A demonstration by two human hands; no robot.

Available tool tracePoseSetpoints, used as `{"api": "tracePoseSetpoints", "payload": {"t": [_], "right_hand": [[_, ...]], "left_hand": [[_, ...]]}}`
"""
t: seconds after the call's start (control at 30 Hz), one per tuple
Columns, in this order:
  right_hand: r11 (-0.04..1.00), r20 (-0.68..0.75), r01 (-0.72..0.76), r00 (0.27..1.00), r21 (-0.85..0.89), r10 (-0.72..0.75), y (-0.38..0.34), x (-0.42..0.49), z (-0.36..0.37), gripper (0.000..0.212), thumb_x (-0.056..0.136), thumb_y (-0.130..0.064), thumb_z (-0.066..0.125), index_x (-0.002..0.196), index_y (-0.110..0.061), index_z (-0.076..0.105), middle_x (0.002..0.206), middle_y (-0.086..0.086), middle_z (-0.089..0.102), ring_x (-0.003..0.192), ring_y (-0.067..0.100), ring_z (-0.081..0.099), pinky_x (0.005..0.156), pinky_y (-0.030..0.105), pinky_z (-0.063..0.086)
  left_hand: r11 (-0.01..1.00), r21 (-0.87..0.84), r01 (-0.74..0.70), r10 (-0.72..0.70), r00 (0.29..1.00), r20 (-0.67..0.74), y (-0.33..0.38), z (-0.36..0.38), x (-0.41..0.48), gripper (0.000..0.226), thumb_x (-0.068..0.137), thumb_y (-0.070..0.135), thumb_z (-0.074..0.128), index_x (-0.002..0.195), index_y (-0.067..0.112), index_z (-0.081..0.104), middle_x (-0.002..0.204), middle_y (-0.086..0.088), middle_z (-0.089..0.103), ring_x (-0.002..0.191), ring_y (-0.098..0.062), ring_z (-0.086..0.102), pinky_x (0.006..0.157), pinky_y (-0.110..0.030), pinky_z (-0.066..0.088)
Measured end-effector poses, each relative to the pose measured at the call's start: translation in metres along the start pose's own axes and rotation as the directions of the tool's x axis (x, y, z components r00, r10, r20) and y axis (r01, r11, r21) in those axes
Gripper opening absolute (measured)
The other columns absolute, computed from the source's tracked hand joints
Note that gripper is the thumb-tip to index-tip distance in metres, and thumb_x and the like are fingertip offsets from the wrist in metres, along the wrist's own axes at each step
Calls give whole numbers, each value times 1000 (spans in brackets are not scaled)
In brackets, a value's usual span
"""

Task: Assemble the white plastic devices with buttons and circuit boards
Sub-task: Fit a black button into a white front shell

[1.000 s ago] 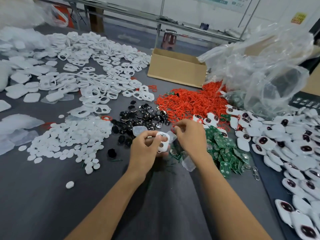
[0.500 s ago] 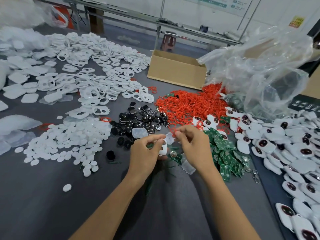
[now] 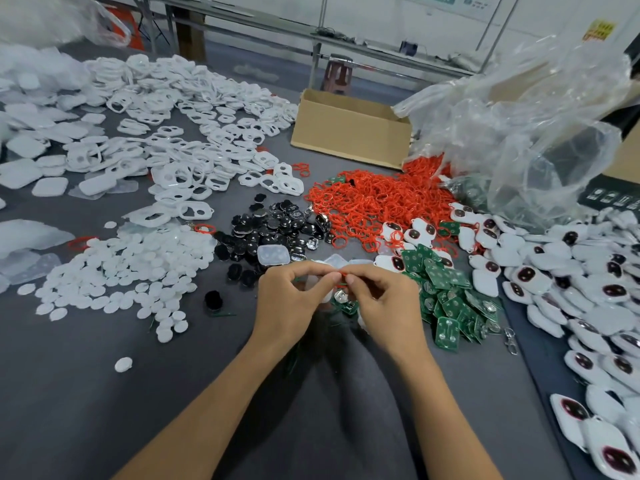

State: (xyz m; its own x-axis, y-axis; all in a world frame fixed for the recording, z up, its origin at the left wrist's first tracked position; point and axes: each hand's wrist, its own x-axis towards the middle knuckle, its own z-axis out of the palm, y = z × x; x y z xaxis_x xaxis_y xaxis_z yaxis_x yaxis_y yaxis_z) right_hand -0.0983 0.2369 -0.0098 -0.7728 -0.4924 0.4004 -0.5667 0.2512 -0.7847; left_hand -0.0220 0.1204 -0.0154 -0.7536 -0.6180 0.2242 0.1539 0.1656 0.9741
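Just left of the green circuit boards (image 3: pixel 450 292), the left hand (image 3: pixel 291 299) and right hand (image 3: pixel 384 301) are meeting; both grips are pinching one red ring (image 3: pixel 342 273); a white plastic device (image 3: pixel 325 296) is showing, half hidden, beneath the left hand.

Left grip (image 3: pixel 291 301) and right grip (image 3: pixel 384 304) are bare, forearms (image 3: pixel 214 403) likewise.

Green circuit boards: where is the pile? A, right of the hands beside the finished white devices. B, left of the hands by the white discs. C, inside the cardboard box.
A: the green circuit boards lie just right of the right hand, next to the finished white devices.
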Motion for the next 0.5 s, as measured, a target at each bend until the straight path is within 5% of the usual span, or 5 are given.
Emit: {"api": "tracePoseSetpoints", "payload": {"t": [0.13, 0.33, 0.5], "right_hand": [[999, -30, 29, 999, -24, -30, -2, -1, 2, 22, 83, -1, 64, 86, -19, 76, 71, -15, 69, 59, 0, 57, 58, 9, 40], [999, -65, 30, 997, -11, -31, -5, -2, 7, 23, 81, 0, 65, 84, -20, 77, 68, -9, 69, 56, 11, 56, 56, 21, 44], [996, -38, -44, 998, 76, 47, -5, -2, 3, 17, 83, 1, 65, 87, -11, 77, 60, -19, 63, 49, -5, 51, 53, 5, 35]], "left_hand": [[991, 111, -77, 81, 996, -39, 0, 2, -1, 7, 79, 10, 76, 74, 14, 76, 61, 13, 68, 47, 4, 53, 51, -7, 39], [967, 212, -144, 162, 984, -69, -2, 2, -3, 4, 79, 13, 75, 76, 14, 74, 73, 7, 71, 66, -4, 63, 62, -20, 49], [990, 118, -71, 81, 993, -83, -4, 4, -3, 2, 82, 15, 74, 82, 16, 75, 77, 5, 72, 72, -10, 69, 70, -34, 58]]}}
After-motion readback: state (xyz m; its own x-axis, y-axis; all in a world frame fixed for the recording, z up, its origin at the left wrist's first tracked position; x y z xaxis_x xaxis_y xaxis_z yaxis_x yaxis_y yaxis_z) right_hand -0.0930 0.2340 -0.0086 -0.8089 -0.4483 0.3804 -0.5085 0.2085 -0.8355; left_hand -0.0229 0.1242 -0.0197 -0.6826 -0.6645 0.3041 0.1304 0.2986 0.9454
